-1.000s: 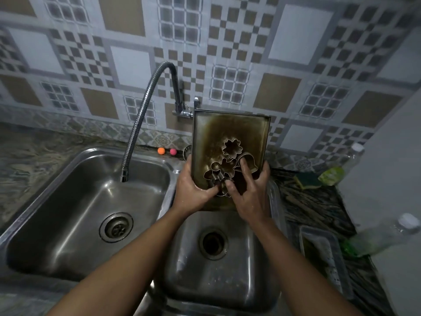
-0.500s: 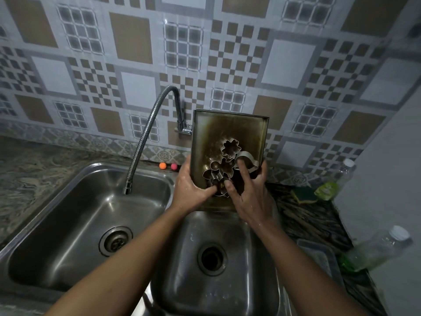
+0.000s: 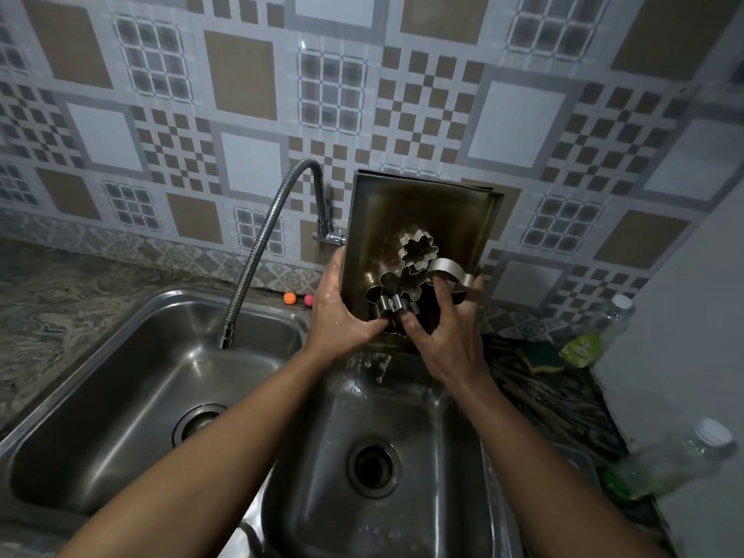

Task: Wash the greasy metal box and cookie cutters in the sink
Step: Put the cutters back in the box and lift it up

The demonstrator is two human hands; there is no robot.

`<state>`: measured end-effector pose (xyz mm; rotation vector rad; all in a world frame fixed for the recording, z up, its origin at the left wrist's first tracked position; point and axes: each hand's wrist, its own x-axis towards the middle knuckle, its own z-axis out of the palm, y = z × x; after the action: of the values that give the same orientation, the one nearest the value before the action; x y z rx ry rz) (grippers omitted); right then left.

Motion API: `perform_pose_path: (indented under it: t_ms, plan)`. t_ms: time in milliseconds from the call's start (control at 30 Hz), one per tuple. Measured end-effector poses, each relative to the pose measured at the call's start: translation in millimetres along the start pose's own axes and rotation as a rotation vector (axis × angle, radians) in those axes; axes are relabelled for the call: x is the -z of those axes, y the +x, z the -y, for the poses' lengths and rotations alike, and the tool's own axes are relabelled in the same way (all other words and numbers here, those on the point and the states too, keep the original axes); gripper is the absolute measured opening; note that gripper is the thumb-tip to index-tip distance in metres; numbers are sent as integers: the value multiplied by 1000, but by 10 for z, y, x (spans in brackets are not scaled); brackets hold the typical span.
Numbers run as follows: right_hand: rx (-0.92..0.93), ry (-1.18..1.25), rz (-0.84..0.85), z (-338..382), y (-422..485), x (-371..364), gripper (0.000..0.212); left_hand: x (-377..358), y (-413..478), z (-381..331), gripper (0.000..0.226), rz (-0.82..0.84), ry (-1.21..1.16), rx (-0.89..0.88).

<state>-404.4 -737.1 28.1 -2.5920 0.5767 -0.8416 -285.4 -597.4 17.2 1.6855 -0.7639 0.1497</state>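
Gripping the box [image 3: 422,219] by its left edge with the left hand [image 3: 338,316], thumb across the inner face. Holding it almost upright above the right basin of the sink [image 3: 443,428]. Pressing the cutters [image 3: 406,281] against the greasy inside with the right hand [image 3: 451,340], fingers curled over and through them. Dripping water into the basin.

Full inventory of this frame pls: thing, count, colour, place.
box: 1, greasy brown metal, held upright over right basin
cutters: at least 4, silver, against box's inside
basins: 2, steel, side by side
faucet: 1, chrome hose, over left basin
balls: 2, orange and pink, behind basins
sponge: 1, green-yellow, right of basins
bottles: 2, clear with green liquid, right of basins
left hand: grips box's left edge
right hand: grips box's right edge, pins cutters
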Motion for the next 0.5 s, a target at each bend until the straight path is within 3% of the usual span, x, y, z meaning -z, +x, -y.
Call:
perform_pose_path:
  t_ms: [133,500]
  plan:
    - [11,42,-64,-11,101,-31,71,15,188,-22,115,9,31,-88]
    - [107,130,-262,-19,497,95,77,-15,627,-169,122,-7,145,-281]
